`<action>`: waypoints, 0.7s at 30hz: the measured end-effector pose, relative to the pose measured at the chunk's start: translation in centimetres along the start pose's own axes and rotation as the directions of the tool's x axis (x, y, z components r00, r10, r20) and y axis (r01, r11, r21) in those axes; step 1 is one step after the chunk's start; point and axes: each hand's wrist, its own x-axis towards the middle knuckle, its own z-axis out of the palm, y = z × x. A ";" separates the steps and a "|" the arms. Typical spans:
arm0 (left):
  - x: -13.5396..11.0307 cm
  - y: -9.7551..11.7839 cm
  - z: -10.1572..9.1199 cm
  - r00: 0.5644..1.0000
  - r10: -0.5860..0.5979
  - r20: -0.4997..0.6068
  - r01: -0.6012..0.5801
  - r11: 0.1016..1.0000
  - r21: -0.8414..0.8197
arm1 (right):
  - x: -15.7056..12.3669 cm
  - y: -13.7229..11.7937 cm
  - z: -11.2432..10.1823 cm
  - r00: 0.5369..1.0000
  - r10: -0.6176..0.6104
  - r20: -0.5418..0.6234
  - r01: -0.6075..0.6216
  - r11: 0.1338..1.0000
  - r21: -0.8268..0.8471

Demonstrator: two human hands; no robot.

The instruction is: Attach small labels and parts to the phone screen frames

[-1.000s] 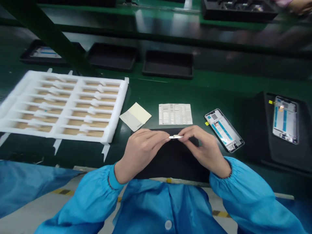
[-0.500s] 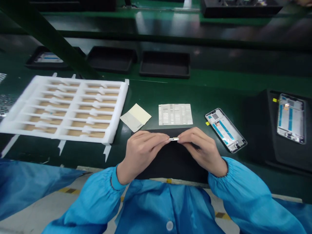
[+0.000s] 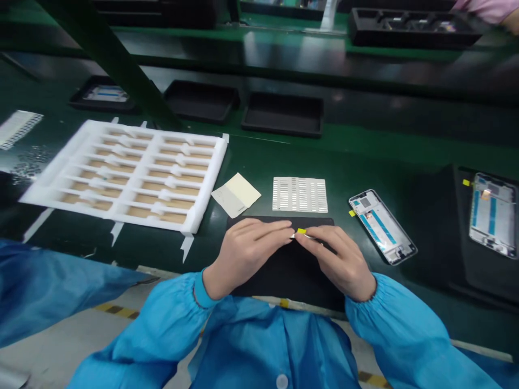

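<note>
My left hand point(image 3: 247, 246) and my right hand point(image 3: 338, 259) meet over a black mat point(image 3: 284, 270), fingertips pinched together on a small thin metal part with a yellow tab point(image 3: 300, 233). Both wear blue sleeves. Just beyond the mat lies a white sheet of small strips point(image 3: 300, 194) and a cream paper slip point(image 3: 236, 195). A phone frame point(image 3: 382, 227) with blue strips lies to the right of my right hand.
A white foam tray point(image 3: 125, 175) with slotted rows sits at the left. Black trays point(image 3: 283, 113) stand along the conveyor at the back. Another phone frame point(image 3: 493, 215) rests on a dark tray at the far right. A green diagonal post point(image 3: 109, 59) crosses the upper left.
The view has shifted slightly. My fingertips have moved closer together on the small part, and a yellow tab now shows between them.
</note>
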 end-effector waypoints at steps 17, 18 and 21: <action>4.8 -6.3 1.9 0.776 -0.249 0.580 0.493 0.813 -0.310 | 13.2 8.5 7.3 0.864 0.328 0.382 -0.227 0.931 -0.286; 4.8 -6.3 1.9 0.772 -0.250 0.585 0.488 0.822 -0.293 | 13.1 8.3 7.3 0.857 0.315 0.409 -0.194 0.930 -0.311; 4.9 -6.2 1.9 0.773 -0.254 0.582 0.472 0.843 -0.259 | 13.1 7.2 6.8 0.833 0.269 0.483 -0.094 0.930 -0.355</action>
